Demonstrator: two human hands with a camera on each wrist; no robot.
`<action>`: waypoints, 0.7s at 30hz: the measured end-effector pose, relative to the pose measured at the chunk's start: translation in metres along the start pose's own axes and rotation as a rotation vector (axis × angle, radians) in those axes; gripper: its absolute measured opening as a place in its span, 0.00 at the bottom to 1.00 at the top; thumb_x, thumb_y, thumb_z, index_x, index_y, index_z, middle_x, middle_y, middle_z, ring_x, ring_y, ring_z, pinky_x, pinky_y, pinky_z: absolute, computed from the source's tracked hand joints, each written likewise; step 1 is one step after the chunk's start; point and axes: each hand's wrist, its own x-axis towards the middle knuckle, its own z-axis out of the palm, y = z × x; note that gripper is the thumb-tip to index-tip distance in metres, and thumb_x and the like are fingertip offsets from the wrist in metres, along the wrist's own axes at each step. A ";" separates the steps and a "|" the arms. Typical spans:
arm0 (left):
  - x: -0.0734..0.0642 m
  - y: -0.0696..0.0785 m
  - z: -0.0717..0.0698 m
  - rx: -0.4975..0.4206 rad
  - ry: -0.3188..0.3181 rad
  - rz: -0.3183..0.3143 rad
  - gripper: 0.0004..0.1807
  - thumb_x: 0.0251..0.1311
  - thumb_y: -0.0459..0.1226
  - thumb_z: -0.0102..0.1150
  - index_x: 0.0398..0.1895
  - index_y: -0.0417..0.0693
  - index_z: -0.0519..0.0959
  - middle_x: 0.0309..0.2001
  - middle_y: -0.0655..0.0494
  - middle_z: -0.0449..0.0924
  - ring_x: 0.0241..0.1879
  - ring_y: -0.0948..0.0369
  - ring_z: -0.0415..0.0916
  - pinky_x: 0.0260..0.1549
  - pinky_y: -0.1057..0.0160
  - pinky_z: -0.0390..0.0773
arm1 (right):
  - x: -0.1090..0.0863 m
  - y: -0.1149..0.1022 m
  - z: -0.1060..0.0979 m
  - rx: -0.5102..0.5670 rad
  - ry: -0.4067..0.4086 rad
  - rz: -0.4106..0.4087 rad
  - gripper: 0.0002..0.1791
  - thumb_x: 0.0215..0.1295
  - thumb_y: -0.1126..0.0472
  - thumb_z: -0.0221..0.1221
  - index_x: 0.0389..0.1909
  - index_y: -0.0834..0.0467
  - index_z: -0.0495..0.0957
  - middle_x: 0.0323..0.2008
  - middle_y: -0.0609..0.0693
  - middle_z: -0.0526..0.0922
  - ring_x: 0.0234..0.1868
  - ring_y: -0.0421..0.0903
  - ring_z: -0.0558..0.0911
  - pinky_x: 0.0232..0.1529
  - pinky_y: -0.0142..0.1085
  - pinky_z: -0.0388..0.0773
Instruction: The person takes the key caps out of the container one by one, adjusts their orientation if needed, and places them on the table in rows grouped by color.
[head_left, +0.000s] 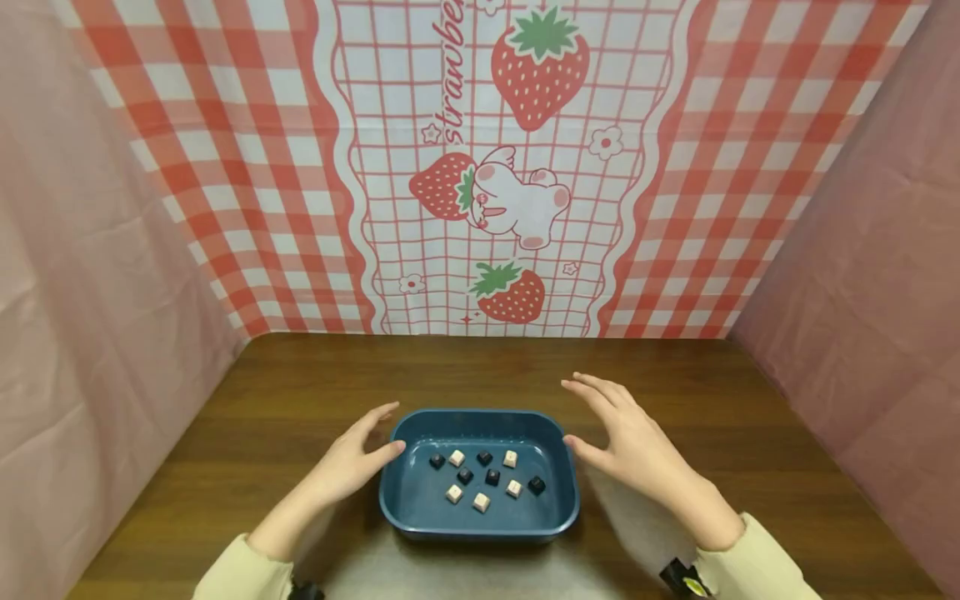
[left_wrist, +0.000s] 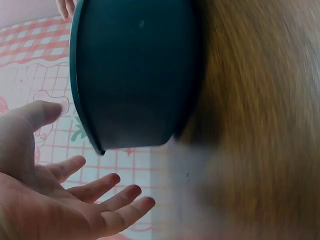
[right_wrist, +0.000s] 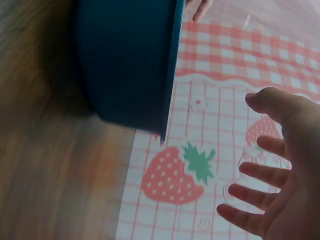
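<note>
A dark blue rectangular tray (head_left: 480, 532) with rounded corners stands on the wooden table. Inside it lie several small keycaps, some black (head_left: 492, 477) and some cream-white (head_left: 481, 502), spread apart from one another. My left hand (head_left: 352, 454) is beside the tray's left end, its thumb near the rim and its fingers extended. On the other side, my right hand (head_left: 637, 442) has spread, straight fingers, with the thumb near the right rim. Both wrist views show a gap between each hand and the tray's outer wall (left_wrist: 135, 75), and neither hand holds anything.
The brown wooden table (head_left: 300, 375) extends around the tray. Behind it hangs a red-and-white checked cloth (head_left: 712, 167) with strawberry prints. Pink curtains (head_left: 97, 292) close off the left and right sides.
</note>
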 end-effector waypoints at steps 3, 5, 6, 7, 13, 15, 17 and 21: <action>0.002 0.000 0.003 -0.143 -0.009 -0.019 0.32 0.59 0.39 0.61 0.67 0.50 0.63 0.61 0.38 0.68 0.57 0.44 0.71 0.51 0.47 0.72 | 0.008 -0.009 0.004 0.006 -0.026 -0.046 0.39 0.51 0.48 0.68 0.65 0.49 0.66 0.63 0.52 0.68 0.62 0.51 0.67 0.49 0.51 0.75; 0.002 -0.002 0.005 -0.239 -0.014 -0.040 0.32 0.58 0.35 0.61 0.67 0.47 0.64 0.60 0.36 0.68 0.55 0.45 0.72 0.46 0.50 0.75 | 0.014 -0.015 0.008 0.009 -0.048 -0.080 0.38 0.52 0.48 0.68 0.64 0.50 0.67 0.63 0.52 0.69 0.61 0.50 0.68 0.52 0.49 0.74; 0.003 -0.003 0.006 -0.283 -0.016 -0.054 0.32 0.58 0.34 0.61 0.66 0.46 0.64 0.60 0.36 0.68 0.54 0.45 0.72 0.43 0.52 0.77 | 0.016 -0.018 0.011 0.011 -0.058 -0.096 0.37 0.52 0.48 0.67 0.64 0.50 0.67 0.62 0.51 0.70 0.61 0.49 0.69 0.53 0.49 0.73; 0.003 -0.004 0.007 -0.325 -0.017 -0.072 0.31 0.58 0.33 0.60 0.66 0.45 0.64 0.60 0.36 0.69 0.54 0.47 0.73 0.40 0.53 0.77 | 0.018 -0.020 0.013 0.011 -0.068 -0.109 0.36 0.52 0.48 0.67 0.64 0.50 0.68 0.61 0.51 0.71 0.60 0.49 0.69 0.53 0.48 0.73; 0.004 -0.010 0.009 -0.531 -0.069 -0.170 0.29 0.61 0.31 0.55 0.67 0.44 0.63 0.63 0.38 0.66 0.53 0.50 0.72 0.33 0.58 0.77 | 0.022 -0.030 0.034 0.034 -0.132 -0.171 0.32 0.52 0.50 0.67 0.60 0.49 0.72 0.57 0.46 0.75 0.56 0.45 0.72 0.53 0.45 0.73; 0.004 -0.012 0.009 -0.573 -0.093 -0.175 0.29 0.62 0.31 0.53 0.68 0.44 0.61 0.64 0.38 0.64 0.53 0.49 0.71 0.35 0.57 0.77 | 0.021 -0.031 0.042 0.054 -0.160 -0.197 0.30 0.52 0.51 0.67 0.58 0.49 0.73 0.55 0.45 0.76 0.55 0.44 0.73 0.53 0.44 0.73; 0.004 -0.014 0.009 -0.602 -0.109 -0.170 0.29 0.63 0.31 0.52 0.68 0.43 0.60 0.64 0.37 0.63 0.53 0.49 0.71 0.36 0.55 0.77 | 0.019 -0.031 0.050 0.080 -0.189 -0.230 0.28 0.52 0.53 0.68 0.56 0.49 0.74 0.53 0.43 0.76 0.53 0.42 0.73 0.51 0.43 0.74; 0.003 -0.017 0.010 -0.646 -0.113 -0.165 0.30 0.62 0.29 0.51 0.68 0.42 0.60 0.64 0.35 0.63 0.52 0.52 0.72 0.38 0.54 0.78 | 0.017 -0.033 0.063 0.118 -0.234 -0.305 0.23 0.52 0.55 0.67 0.52 0.49 0.77 0.49 0.40 0.78 0.50 0.40 0.74 0.48 0.40 0.74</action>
